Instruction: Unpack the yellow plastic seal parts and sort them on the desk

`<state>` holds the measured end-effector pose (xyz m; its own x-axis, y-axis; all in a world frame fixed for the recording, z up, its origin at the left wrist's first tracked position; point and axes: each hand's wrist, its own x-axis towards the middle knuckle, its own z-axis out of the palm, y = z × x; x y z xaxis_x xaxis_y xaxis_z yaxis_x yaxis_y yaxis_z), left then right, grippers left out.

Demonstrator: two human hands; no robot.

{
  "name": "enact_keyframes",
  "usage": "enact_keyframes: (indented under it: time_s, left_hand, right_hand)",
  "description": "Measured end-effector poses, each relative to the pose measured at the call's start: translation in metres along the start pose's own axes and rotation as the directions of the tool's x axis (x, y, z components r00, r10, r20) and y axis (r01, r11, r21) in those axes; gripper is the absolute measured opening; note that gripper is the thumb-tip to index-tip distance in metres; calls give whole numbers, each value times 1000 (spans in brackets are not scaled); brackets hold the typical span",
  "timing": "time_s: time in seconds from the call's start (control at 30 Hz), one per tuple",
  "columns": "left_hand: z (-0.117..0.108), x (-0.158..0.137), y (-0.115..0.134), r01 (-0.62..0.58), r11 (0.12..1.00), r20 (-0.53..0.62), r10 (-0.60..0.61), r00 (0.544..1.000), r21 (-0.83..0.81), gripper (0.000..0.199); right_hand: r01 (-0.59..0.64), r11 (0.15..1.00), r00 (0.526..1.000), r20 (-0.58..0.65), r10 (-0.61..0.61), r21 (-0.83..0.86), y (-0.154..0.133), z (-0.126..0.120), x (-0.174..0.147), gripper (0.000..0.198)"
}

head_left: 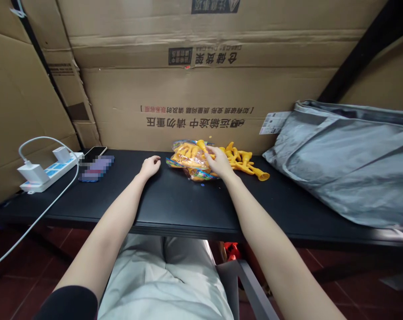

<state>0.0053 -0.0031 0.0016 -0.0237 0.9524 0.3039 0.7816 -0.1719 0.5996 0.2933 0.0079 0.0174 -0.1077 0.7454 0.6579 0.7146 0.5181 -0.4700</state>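
Pale trousers (164, 275) nearest, below black tabletop (188, 206). Right hand (219, 162) pinches a yellow trumpet-ended toy (201, 145) above printed plastic packets (188, 153); loose yellow toys (243, 168) lie just right. Left hand (150, 166) curled (cannot tell whether fully closed), left of the packets.

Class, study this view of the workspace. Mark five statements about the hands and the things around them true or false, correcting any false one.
1. The right hand holds a yellow plastic piece. True.
2. A white adapter is plugged into the power strip. True.
3. The left hand grips the power strip. False: it is at the black table, apart from the strip.
4. Loose yellow pieces lie right of the clear packaging. True.
5. The grey bag is left of both hands. False: it is to their right.
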Motion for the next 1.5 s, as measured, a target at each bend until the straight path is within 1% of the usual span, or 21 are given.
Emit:
enact_keyframes:
  time_s: [0.1, 0.2, 0.27, 0.33, 0.5, 0.7, 0.83, 0.93, 1.03, 1.1, 1.17, 1.23, 1.3, 1.4, 1.47, 1.5]
  left_hand:
    - [2, -3, 3, -60, 995, 69, 66, 995, -85, 43]
    - [5, -6, 8, -121, 989, 222, 137, 965, -85, 48]
    - [6, -7, 10, -128, 991, 312, 131, 941, -30, 50]
    - [6, -8, 11, -135, 991, 350, 120, 929, 19, 52]
    - [6, -7, 8, -165, 985, 346, 138, 928, 51, 49]
    - [8, -3, 0, -230, 972, 328, 202, 923, 49, 45]
    - [8, -3, -1, -241, 970, 320, 221, 921, 23, 41]
    - [8, -4, 1, -221, 975, 310, 216, 926, -21, 38]
    - [11, -4, 4, -140, 983, 252, 165, 953, -117, 36]
    - [13, -3, 7, -69, 967, 198, 119, 973, -243, 36]
    - [16, -1, 9, 0, 914, 155, 68, 986, -405, 38]
    - [18, 1, 12, 60, 854, 136, 13, 991, -517, 42]
    - [18, 1, 14, 103, 844, 116, -48, 992, -526, 39]
    - [16, 0, 18, 164, 879, 52, -157, 986, -448, 32]
    - [16, -1, 20, 222, 871, 8, -243, 970, -439, 30]
    - [16, -1, 20, 249, 851, -4, -283, 959, -462, 30]
  right_hand:
    - [-5, 1000, 991, 136, 9, -27, 4, 6, -3, 43]
    - [14, 997, 966, 257, 5, -72, 4, 12, -6, 47]
    - [13, 995, 959, 282, 14, -96, 4, 14, -7, 50]
    - [10, 995, 957, 291, 20, -102, 5, 15, -7, 52]
    - [7, 995, 957, 289, 22, -99, 8, 16, -7, 50]
    - [-12, 994, 955, 293, 44, -110, 6, 17, -7, 51]
    - [-16, 993, 955, 291, 50, -117, 5, 16, -7, 51]
    - [-9, 991, 956, 288, 47, -130, 3, 15, -6, 51]
    - [-2, 987, 956, 289, 50, -163, -4, 14, -7, 47]
    - [-13, 980, 943, 323, 77, -197, -11, 12, -9, 45]
    - [-9, 974, 916, 388, 100, -228, -21, 10, -11, 47]
    - [27, 971, 885, 457, 88, -239, -30, 8, -14, 51]
    - [66, 970, 853, 517, 67, -235, -38, 7, -16, 58]
    - [119, 971, 805, 592, 27, -206, -45, 6, -19, 69]
    - [149, 973, 784, 621, -6, -178, -48, 6, -20, 73]
    - [156, 974, 779, 626, -18, -167, -50, 8, -20, 73]
